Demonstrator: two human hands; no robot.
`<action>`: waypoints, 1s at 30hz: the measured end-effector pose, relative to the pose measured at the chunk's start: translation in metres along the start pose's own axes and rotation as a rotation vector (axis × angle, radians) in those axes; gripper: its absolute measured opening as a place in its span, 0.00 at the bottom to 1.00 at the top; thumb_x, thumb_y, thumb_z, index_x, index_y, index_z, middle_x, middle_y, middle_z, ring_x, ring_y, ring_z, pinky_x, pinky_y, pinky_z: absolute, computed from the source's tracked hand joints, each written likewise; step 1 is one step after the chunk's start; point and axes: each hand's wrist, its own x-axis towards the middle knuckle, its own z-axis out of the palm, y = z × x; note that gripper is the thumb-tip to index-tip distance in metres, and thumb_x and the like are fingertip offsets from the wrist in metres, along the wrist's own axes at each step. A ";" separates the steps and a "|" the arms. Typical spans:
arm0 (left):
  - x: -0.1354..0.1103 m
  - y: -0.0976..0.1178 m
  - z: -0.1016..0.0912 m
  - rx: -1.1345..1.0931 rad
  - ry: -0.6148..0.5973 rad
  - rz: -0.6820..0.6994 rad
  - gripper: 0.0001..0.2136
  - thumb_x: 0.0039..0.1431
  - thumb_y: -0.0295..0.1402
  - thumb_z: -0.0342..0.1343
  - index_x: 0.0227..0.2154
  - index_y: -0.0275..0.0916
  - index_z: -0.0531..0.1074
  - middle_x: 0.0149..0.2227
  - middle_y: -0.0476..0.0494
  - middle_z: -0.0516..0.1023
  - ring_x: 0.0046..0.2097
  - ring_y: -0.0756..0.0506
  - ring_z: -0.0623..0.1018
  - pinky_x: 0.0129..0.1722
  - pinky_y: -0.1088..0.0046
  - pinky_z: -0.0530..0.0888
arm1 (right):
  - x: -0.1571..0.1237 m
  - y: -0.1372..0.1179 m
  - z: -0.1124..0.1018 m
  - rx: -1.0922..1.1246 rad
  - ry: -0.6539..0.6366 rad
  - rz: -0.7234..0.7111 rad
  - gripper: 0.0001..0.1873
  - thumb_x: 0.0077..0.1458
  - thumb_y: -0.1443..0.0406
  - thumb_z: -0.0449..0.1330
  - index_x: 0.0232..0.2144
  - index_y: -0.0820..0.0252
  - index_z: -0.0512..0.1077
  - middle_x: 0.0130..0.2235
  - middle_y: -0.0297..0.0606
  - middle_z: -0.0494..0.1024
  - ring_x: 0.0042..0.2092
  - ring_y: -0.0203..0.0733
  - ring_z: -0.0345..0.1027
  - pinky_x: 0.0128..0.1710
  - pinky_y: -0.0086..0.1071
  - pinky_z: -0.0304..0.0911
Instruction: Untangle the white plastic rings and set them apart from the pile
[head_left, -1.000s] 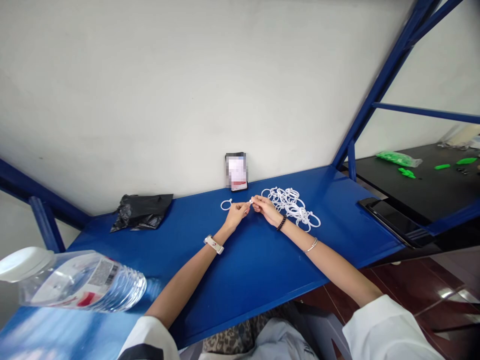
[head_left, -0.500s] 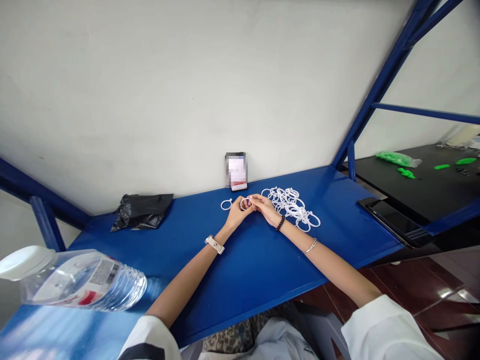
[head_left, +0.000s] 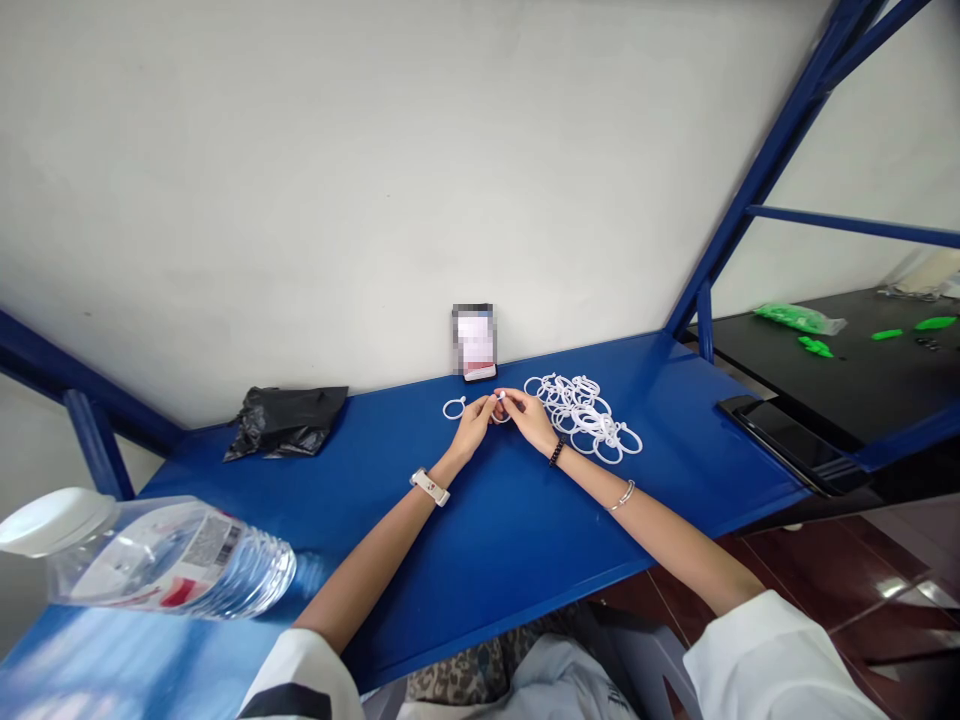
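White ring point(head_left: 502, 421), more hidden now, between fingers point(head_left: 516, 408)

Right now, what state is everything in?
Left hand, pinching white ring
Right hand, also gripping it
White ring, held, partly hidden
Lone ring, lying apart
Ring pile, loosely heaped
Bottle, capped
Black bag, crumpled
Framed rectangle, propped up
Black device, face dark
Green packet, closure unclear

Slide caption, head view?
Left hand and right hand hold a thin white ring near piled white rings on a blue tabletop.
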 end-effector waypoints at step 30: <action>-0.004 0.011 -0.005 -0.120 -0.223 -0.116 0.22 0.53 0.55 0.54 0.24 0.37 0.61 0.16 0.57 0.54 0.19 0.56 0.52 0.18 0.77 0.49 | -0.009 -0.022 0.003 -0.512 0.075 -0.140 0.06 0.57 0.67 0.50 0.32 0.56 0.68 0.31 0.35 0.74 0.34 0.42 0.67 0.35 0.32 0.59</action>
